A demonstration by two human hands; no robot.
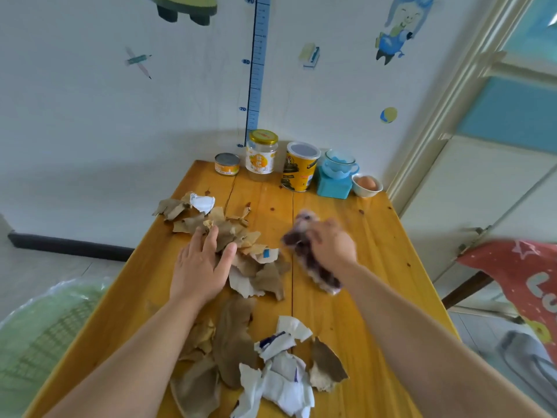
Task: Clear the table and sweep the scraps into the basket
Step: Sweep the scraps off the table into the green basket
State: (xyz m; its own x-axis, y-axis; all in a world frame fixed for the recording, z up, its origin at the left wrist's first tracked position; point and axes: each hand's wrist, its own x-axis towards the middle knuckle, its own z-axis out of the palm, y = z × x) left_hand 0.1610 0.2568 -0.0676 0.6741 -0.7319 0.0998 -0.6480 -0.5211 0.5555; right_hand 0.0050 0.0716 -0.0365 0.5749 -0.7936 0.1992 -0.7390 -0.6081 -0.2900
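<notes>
My left hand lies flat, released, on the scraps mid-table; right hand clenches a cloth. I'd sweep leftward toward the basket, in short overlapping strokes.

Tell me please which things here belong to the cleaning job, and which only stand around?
Belong to the job:
- paper scraps
- cloth in right hand
- left hand, on the scraps
- green basket
- table

Just standing around:
- small tin
- glass jar
- yellow canister
- blue cup
- bowl with egg
</notes>
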